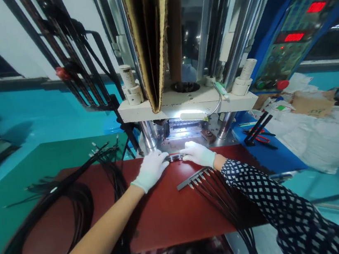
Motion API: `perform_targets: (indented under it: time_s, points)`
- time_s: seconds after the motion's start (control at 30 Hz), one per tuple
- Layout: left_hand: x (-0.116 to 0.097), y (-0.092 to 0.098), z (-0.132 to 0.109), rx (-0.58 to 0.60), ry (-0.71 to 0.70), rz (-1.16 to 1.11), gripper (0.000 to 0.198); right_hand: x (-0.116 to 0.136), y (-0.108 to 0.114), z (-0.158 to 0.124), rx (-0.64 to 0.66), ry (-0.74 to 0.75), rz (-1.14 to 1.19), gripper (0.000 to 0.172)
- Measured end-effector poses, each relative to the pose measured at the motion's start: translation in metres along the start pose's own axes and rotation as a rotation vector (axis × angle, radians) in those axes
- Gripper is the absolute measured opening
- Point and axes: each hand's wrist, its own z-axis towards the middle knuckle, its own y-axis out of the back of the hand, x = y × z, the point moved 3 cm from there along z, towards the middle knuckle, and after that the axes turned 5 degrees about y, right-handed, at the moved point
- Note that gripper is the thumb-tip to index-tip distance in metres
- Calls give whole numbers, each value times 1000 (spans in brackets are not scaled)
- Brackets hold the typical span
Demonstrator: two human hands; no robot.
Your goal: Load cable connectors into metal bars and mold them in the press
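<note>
Both hands wear white gloves. My left hand (152, 168) and my right hand (198, 155) grip opposite ends of a short dark metal bar (176, 157) with bright fittings, just in front of the press opening. The bar's ends are hidden by my fingers. Below my right hand, a grey slotted strip (191, 178) lies tilted on the red-brown work board (164, 211), with several black cables (221, 201) fanning from it toward me. Beyond the bar is the lit mould (184, 128) of the press.
A press plate (155, 111) with steel columns stands ahead, a cardboard piece (151, 62) upright on it. Coiled black cables (82, 205) lie left. On the right are pliers (263, 139), a blue tray (276, 158), white bags (323, 131) and a control panel (295, 39).
</note>
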Motion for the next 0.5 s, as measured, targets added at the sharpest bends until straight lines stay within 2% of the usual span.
perform_targets:
  time_s: [0.07,0.13,0.27,0.4,0.5]
  points:
    - [0,-16,13,19,-44,-39,28,-6,-1,1,-19,-16,53,23]
    - [6,-22,19,28,-62,-64,29,-11,-3,2,-50,-45,121,23]
    - [14,-22,18,28,-86,-92,31,-21,-4,9,-178,-161,319,19]
    - [9,-18,16,37,-114,-114,32,-32,1,13,-354,-366,622,41]
    - [6,-15,16,47,-116,-130,33,-39,14,-1,-459,-493,844,42]
